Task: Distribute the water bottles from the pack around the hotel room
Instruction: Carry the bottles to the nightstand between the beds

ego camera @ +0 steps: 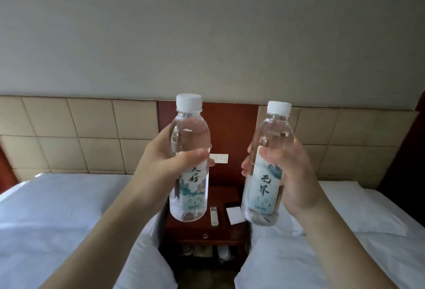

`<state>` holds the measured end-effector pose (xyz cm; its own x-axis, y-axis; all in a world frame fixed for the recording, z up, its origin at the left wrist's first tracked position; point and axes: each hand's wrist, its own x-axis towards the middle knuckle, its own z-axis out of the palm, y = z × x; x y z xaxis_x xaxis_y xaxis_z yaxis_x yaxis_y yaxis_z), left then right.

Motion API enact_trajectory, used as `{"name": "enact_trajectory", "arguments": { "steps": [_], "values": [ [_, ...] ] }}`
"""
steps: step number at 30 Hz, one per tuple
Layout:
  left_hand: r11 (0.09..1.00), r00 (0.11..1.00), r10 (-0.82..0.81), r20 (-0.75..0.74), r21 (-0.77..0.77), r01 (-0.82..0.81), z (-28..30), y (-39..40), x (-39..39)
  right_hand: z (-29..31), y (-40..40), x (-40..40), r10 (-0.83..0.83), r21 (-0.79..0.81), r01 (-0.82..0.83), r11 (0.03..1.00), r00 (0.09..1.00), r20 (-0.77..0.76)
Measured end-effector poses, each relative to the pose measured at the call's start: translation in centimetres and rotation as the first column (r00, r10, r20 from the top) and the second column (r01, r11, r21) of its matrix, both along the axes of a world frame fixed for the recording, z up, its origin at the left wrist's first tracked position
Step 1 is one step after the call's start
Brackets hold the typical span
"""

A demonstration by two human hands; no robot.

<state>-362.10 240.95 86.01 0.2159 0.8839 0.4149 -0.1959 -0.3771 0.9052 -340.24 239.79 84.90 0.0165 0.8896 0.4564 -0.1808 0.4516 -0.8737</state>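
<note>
The left hand (158, 167) holds one capped bottle (189, 157) upright, fingers wrapped around its label; the right hand (292, 173) grips a second bottle (264, 164) likewise. Both are full of clear water, above the nightstand (207, 229).

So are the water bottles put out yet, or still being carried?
Still carried. The left hand grips one bottle, the right hand another, both capped, above the nightstand between the beds. No bottle stands there yet; the pack isn't visible.
</note>
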Motion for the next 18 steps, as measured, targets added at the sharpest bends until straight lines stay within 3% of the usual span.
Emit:
{"name": "enact_trajectory", "arguments": {
  "steps": [6, 12, 18],
  "values": [
    [0.999, 0.998, 0.023, -0.063, -0.023, -0.025, -2.1, 13.8, 0.8, -1.8, 14.4, 2.3, 0.048, -0.029, -0.047, 0.998, 0.999, 0.005],
    [0.999, 0.991, 0.029, -0.128, -0.035, -0.034, -8.0, 29.6, 1.3, -7.0, 30.0, 4.0, 0.051, -0.090, -0.046, 0.995, 0.997, 0.059],
    [0.989, 0.977, -0.068, -0.204, -0.139, 0.040, -14.6, 46.7, 1.9, -13.9, 44.8, 5.2, -0.001, -0.300, 0.042, 0.953, 0.991, 0.134]
  ]
}}
